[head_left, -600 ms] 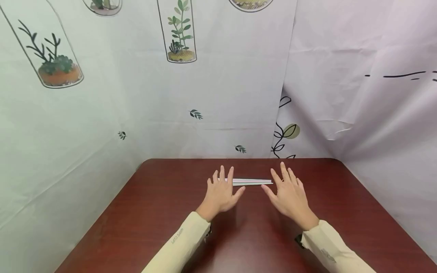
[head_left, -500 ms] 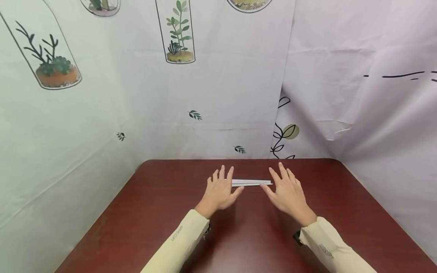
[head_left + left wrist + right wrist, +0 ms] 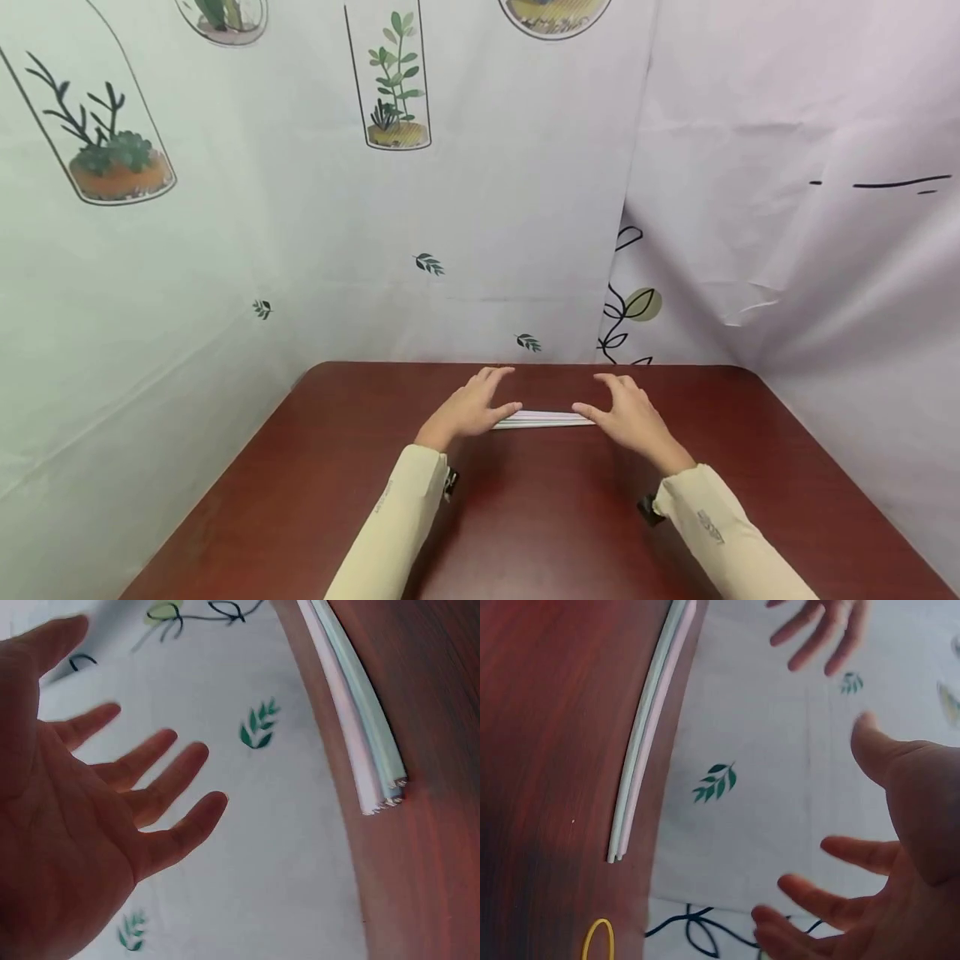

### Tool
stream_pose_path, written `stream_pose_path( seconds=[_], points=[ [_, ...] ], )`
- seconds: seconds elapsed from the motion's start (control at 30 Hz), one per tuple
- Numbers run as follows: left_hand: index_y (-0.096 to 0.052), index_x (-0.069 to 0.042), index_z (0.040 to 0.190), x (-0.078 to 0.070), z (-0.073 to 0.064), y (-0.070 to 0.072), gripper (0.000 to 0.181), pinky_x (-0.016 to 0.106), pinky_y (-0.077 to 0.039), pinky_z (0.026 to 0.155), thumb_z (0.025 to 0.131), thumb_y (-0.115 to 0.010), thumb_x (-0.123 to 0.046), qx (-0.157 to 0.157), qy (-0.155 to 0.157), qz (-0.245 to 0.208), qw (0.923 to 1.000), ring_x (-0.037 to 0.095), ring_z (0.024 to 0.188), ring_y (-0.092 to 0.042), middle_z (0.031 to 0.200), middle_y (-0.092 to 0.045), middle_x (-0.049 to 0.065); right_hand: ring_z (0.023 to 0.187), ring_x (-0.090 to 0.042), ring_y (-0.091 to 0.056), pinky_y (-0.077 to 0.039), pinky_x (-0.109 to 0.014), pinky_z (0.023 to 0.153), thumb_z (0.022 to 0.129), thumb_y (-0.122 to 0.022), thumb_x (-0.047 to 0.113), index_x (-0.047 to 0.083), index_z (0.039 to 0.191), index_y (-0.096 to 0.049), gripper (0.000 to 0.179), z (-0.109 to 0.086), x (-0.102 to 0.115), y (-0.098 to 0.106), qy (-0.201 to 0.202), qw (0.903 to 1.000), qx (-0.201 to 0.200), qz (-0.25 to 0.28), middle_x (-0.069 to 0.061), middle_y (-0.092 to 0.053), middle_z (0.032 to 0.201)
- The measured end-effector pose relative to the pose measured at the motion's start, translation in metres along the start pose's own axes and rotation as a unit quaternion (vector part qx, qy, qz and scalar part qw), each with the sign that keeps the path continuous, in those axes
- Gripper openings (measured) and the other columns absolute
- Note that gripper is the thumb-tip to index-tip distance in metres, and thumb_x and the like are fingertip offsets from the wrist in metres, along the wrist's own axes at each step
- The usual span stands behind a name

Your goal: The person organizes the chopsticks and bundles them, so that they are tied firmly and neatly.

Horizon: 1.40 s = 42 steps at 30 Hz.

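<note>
Two hands hover over a dark red-brown desk (image 3: 300, 500), one at each end of a small bundle of thin straws (image 3: 543, 419) lying flat near the far edge. The left wrist view shows two straws side by side, one pale pink and one pale green; whether more lie beneath them cannot be told.

The left hand (image 3: 468, 408) is spread wide, its fingers relaxed and apart, holding nothing; in the head view its thumb reaches toward the left end of the bundle, and contact cannot be made out. The right hand (image 3: 630, 414) is likewise wide and empty, fingers loosely arched, thumb near the right end.

Both arms wear cream sleeves (image 3: 390, 533). One yellow rubber band (image 3: 598, 939) lies on the desk near the straws' end in the right wrist view. Behind the desk hangs a white cloth (image 3: 480, 208) printed with plants in glass jars and small green leaves.
</note>
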<state>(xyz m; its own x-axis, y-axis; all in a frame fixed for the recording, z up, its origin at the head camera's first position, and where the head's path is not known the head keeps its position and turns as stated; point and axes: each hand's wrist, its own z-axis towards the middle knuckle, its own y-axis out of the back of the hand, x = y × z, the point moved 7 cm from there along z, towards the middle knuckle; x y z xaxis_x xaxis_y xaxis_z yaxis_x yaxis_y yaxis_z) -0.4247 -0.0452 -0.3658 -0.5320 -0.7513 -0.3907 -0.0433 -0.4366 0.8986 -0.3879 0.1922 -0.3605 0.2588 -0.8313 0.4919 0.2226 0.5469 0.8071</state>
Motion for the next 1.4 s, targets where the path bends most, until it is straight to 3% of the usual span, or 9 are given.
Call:
stream_pose_path(
  seconds=[0.17, 0.27, 0.43, 0.57, 0.7, 0.9, 1.17, 1.4],
  points=[
    [-0.041, -0.018, 0.149, 0.020, 0.011, -0.005, 0.072, 0.059, -0.034, 0.106, 0.087, -0.075, -0.036, 0.010, 0.016, -0.042, 0.9989, 0.031, 0.137, -0.040, 0.150, -0.039, 0.010, 0.121, -0.049, -0.046, -0.039, -0.061, 0.097, 0.082, -0.080, 0.039, -0.004, 0.129, -0.057, 0.068, 0.020, -0.011, -0.006, 0.023, 0.9977, -0.014, 0.062, -0.030, -0.052, 0.131],
    [-0.045, -0.018, 0.147, 0.038, 0.012, -0.010, 0.072, 0.066, -0.028, 0.104, 0.084, -0.080, -0.026, 0.008, 0.039, -0.065, 0.9971, 0.034, 0.136, -0.038, 0.150, -0.040, 0.010, 0.123, -0.049, -0.046, -0.039, -0.060, 0.098, 0.081, -0.082, 0.036, -0.004, 0.128, -0.058, 0.066, 0.029, -0.021, -0.020, 0.008, 0.9947, -0.002, 0.103, -0.029, -0.053, 0.131],
    [-0.048, -0.010, 0.143, 0.062, 0.014, -0.018, 0.073, 0.061, -0.032, 0.105, 0.079, -0.083, -0.013, 0.007, 0.058, -0.097, 0.9935, 0.038, 0.125, -0.046, 0.145, -0.042, 0.015, 0.123, -0.046, -0.051, -0.044, -0.056, 0.096, 0.080, -0.083, 0.031, -0.003, 0.128, -0.058, 0.064, 0.041, -0.034, -0.045, -0.061, 0.9864, 0.030, 0.149, -0.028, -0.055, 0.133],
    [-0.049, -0.004, 0.142, 0.070, 0.013, -0.029, 0.074, 0.055, -0.038, 0.103, 0.076, -0.084, -0.006, 0.031, 0.064, -0.103, 0.9922, 0.042, 0.125, -0.046, 0.144, -0.042, 0.019, 0.118, -0.044, -0.053, -0.045, -0.054, 0.094, 0.078, -0.084, 0.025, -0.003, 0.126, -0.059, 0.061, 0.043, -0.044, -0.060, -0.116, 0.9790, 0.032, 0.165, -0.028, -0.057, 0.130],
    [-0.050, -0.003, 0.141, 0.074, 0.015, -0.036, 0.072, 0.052, -0.041, 0.102, 0.076, -0.083, -0.003, 0.042, 0.062, -0.108, 0.9914, 0.039, 0.125, -0.047, 0.143, -0.042, 0.021, 0.118, -0.044, -0.052, -0.044, -0.054, 0.096, 0.079, -0.084, 0.016, -0.004, 0.126, -0.059, 0.056, 0.044, -0.054, -0.069, -0.141, 0.9744, 0.040, 0.170, -0.028, -0.056, 0.129],
    [-0.053, -0.005, 0.138, 0.083, 0.022, -0.039, 0.070, 0.048, -0.043, 0.100, 0.075, -0.084, -0.004, 0.037, 0.074, -0.096, 0.9920, 0.032, 0.118, -0.052, 0.134, -0.049, 0.018, 0.114, -0.042, -0.054, -0.042, -0.053, 0.098, 0.074, -0.084, 0.008, -0.006, 0.119, -0.064, 0.052, 0.049, -0.065, -0.073, -0.122, 0.9807, 0.036, 0.148, -0.027, -0.062, 0.120],
    [-0.059, -0.005, 0.131, 0.084, 0.030, -0.042, 0.060, 0.046, -0.044, 0.100, 0.076, -0.083, -0.002, 0.045, 0.070, -0.084, 0.9929, 0.032, 0.119, -0.054, 0.127, -0.059, 0.017, 0.094, -0.030, -0.065, -0.052, -0.040, 0.082, 0.070, -0.086, 0.003, -0.005, 0.107, -0.071, 0.040, 0.048, -0.073, -0.071, -0.087, 0.9851, 0.024, 0.146, -0.017, -0.071, 0.102],
    [-0.067, -0.004, 0.119, 0.086, 0.033, -0.045, 0.045, 0.040, -0.049, 0.094, 0.077, -0.081, 0.000, 0.057, 0.093, -0.084, 0.9905, 0.025, 0.108, -0.062, 0.116, -0.067, 0.012, 0.085, -0.023, -0.062, -0.050, -0.035, 0.075, 0.074, -0.086, 0.008, 0.001, 0.102, -0.075, 0.031, 0.052, -0.078, -0.075, -0.049, 0.9883, 0.049, 0.136, -0.010, -0.072, 0.095]
  ],
)
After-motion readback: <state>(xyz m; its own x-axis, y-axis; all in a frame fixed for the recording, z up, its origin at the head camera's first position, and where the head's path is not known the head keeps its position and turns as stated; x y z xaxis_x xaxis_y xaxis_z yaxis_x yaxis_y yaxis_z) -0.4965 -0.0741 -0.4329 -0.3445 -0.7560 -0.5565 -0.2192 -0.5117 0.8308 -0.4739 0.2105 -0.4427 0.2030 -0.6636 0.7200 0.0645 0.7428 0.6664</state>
